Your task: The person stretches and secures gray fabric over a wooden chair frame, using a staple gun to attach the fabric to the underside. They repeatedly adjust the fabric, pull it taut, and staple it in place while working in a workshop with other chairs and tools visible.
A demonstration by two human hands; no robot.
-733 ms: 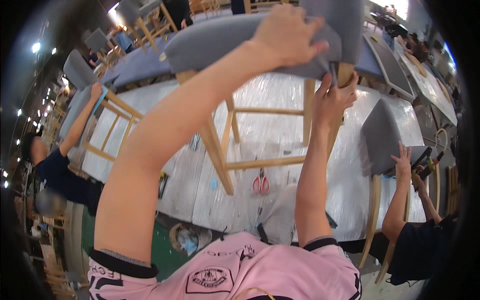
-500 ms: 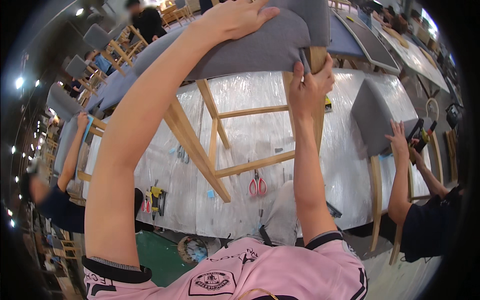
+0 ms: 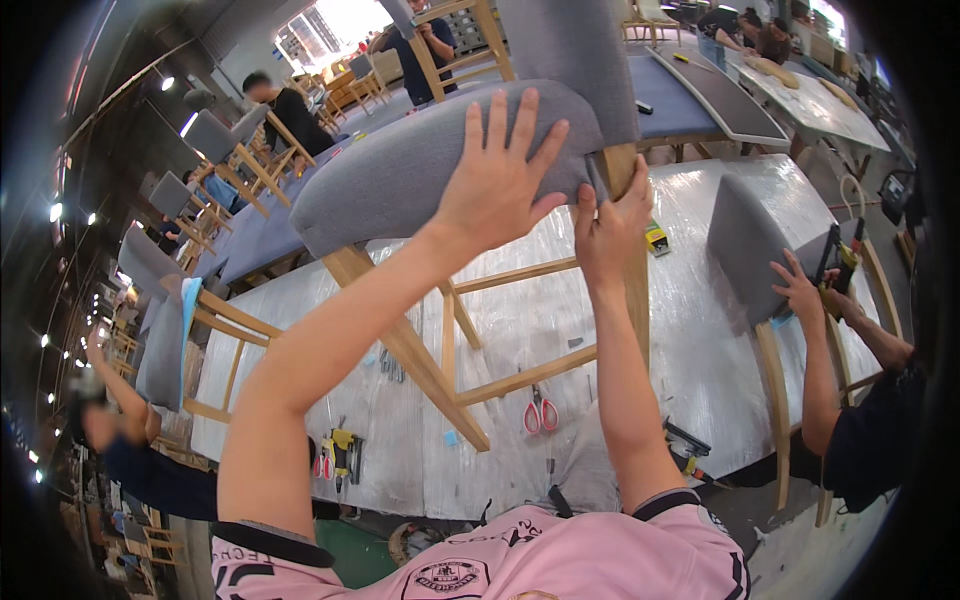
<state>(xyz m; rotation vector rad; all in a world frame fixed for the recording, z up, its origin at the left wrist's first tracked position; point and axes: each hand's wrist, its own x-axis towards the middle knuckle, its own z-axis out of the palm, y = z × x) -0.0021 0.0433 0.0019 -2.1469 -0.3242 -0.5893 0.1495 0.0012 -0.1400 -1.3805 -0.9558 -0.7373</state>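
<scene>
A plastic-wrapped counter (image 3: 700,340) is filling the middle of the view. Above it, toward 12 o'clock, a person is holding up a chair (image 3: 400,180) with a grey padded seat and wooden legs. The left hand (image 3: 497,180) is lying flat on the seat, fingers spread, its grip open. At its 3 o'clock, the right hand (image 3: 607,235) is closing its grip around a wooden leg. Red scissors (image 3: 540,412) are lying at 6 o'clock.

Bright overhead light; dark fisheye rim
</scene>
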